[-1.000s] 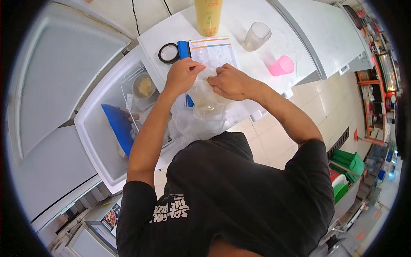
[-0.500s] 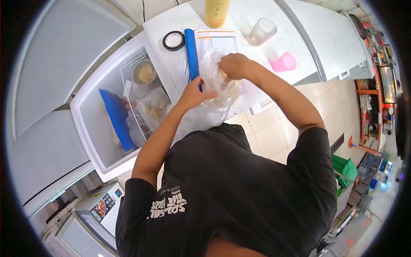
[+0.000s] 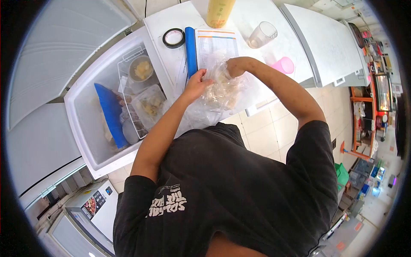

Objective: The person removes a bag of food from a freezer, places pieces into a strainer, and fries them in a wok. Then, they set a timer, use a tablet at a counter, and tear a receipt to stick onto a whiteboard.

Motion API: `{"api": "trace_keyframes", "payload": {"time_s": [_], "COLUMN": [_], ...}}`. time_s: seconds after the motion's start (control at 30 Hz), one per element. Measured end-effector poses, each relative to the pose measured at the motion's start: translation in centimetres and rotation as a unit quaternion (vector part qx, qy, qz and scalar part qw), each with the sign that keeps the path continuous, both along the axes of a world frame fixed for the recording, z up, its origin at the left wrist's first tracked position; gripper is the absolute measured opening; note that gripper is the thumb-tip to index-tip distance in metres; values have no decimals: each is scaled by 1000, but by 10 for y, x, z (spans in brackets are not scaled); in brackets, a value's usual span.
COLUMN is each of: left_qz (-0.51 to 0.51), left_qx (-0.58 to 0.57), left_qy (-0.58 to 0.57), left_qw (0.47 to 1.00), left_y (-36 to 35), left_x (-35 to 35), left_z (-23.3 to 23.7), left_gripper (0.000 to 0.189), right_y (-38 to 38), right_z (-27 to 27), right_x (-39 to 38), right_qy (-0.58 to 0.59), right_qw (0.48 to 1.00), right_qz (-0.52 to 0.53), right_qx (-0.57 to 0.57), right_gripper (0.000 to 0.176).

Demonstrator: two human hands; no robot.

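Observation:
A clear plastic bag point(image 3: 220, 92) with pale contents lies on the white worktop near my body. My left hand point(image 3: 198, 87) grips the bag's left edge between thumb and fingers. At the bag's upper right, my right hand point(image 3: 236, 67) is bent downward into the crumpled film. Its fingers look curled, but the tips are hidden, and what they hold cannot be seen. Just beyond the bag is a printed sheet point(image 3: 216, 43), with a blue roll-shaped item point(image 3: 191, 51) along its left side.
An open chest freezer point(image 3: 85, 128) at left holds a wire basket with a round tub point(image 3: 141, 68), a clear container point(image 3: 150, 105) and a blue packet point(image 3: 110, 115). On the worktop stand black tape point(image 3: 174, 30), a yellow container point(image 3: 219, 13), a clear cup point(image 3: 263, 34) and a pink cup point(image 3: 284, 65).
My right hand has shifted slightly right within the bag's film. The bag is more spread out, showing more of its pale contents. My left hand stays at its edge. The view has shifted slightly.

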State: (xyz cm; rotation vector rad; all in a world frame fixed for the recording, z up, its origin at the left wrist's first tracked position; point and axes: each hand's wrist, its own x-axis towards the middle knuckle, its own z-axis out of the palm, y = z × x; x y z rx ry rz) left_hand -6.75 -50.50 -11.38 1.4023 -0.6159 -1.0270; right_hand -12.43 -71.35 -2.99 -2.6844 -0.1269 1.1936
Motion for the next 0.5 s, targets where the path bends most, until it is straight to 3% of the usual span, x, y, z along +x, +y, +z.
{"api": "trace_keyframes", "payload": {"time_s": [0.1,0.2,0.3,0.37,0.5], "left_qz": [-21,-102,-100,-101,-97], "left_qx": [47,99,118,99,88], "left_qy": [-55,-216,-235,-228,-239], "left_qw": [997,966,960,963,962], "left_y": [-3,5,1,0,2], "left_x": [-1,-4,-8,-9,-7], "left_z": [3,29,18,21,22], "left_gripper": [72,93,102,99,94], "right_y": [-6,-20,-18,-15,-9], "right_z": [0,-3,9,9,7], "right_x": [0,0,-4,-8,-9], "right_qy": [25,33,42,24,-24], "right_qw": [999,991,978,965,966], "right_qz": [-12,-68,-104,-128,-126], "right_qx": [34,108,174,227,225], "right_gripper": [38,38,37,36,33]}}
